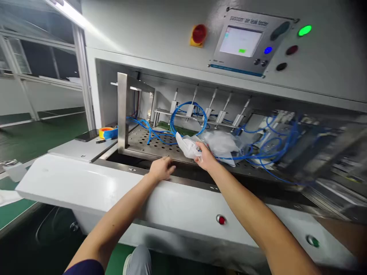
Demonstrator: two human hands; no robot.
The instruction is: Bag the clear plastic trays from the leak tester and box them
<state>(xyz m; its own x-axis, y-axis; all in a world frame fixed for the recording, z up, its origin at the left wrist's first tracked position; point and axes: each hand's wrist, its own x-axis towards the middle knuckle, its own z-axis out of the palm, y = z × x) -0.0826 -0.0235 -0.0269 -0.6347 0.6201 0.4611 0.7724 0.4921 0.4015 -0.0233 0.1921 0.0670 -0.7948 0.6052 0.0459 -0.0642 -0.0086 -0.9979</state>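
Note:
I stand at a grey air leak tester (172,34) with an open bay. My right hand (204,156) is closed on a crumpled white cloth (187,146) at the front of the perforated metal tray (143,142). A clear plastic bag (222,144) lies just behind that hand. My left hand (162,168) rests with curled fingers on the front rim of the bay, holding nothing that I can see. Blue air hoses (187,114) loop over the tray.
A row of pneumatic fittings (206,110) stands at the back of the bay. A touchscreen (240,41), a red rotary switch (198,35) and a lit green lamp (304,30) sit above. A phone (87,135) and tape rolls (108,133) lie on the left ledge. More hoses (275,145) tangle at right.

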